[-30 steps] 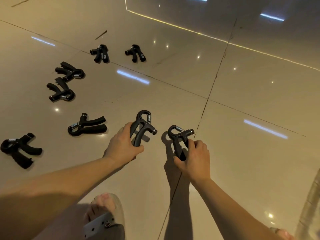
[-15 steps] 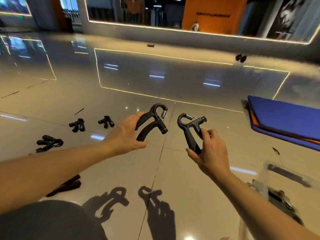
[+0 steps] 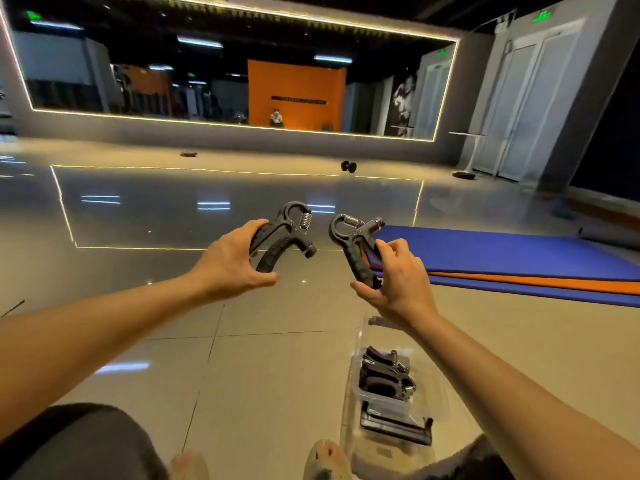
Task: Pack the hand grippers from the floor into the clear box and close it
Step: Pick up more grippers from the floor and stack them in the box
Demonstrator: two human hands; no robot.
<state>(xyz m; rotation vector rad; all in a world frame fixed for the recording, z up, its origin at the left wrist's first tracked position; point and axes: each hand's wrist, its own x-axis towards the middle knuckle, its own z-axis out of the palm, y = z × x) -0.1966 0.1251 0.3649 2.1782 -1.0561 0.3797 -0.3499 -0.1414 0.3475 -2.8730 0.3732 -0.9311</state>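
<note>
Left hand (image 3: 230,263) is wrapped round both handles of the left gripper (image 3: 287,233), thumb underneath and fingers over the top. It holds the tool up in the air with the loop and steel spring pointing up and away. Right hand (image 3: 398,282) has a lighter hold on the right gripper (image 3: 353,244), pinching its handles between the thumb and curled fingers, with the lower end against the palm. That gripper's loop and spring lean up toward the left. The two grippers are near each other at about the same height, not touching, and well above the floor (image 3: 277,358).

Under the right forearm the box (image 3: 381,403) sits on the tiles, just beside the person's right foot (image 3: 325,459). I cannot make out its lid from here. Packed grippers (image 3: 386,375) lie stacked inside it, black handles and bits of spring showing through the plastic. Another black piece lies at the near end, and I cannot tell whether it is in the box or against it.

Beyond the right hand a blue mat (image 3: 502,251) lies flat on the floor with an orange one under it. Farther off a dumbbell (image 3: 348,166) rests on the glossy tiles near a long wall mirror (image 3: 225,81) edged with a strip of light. Dark shorts cover the person's knees in the bottom corners.
</note>
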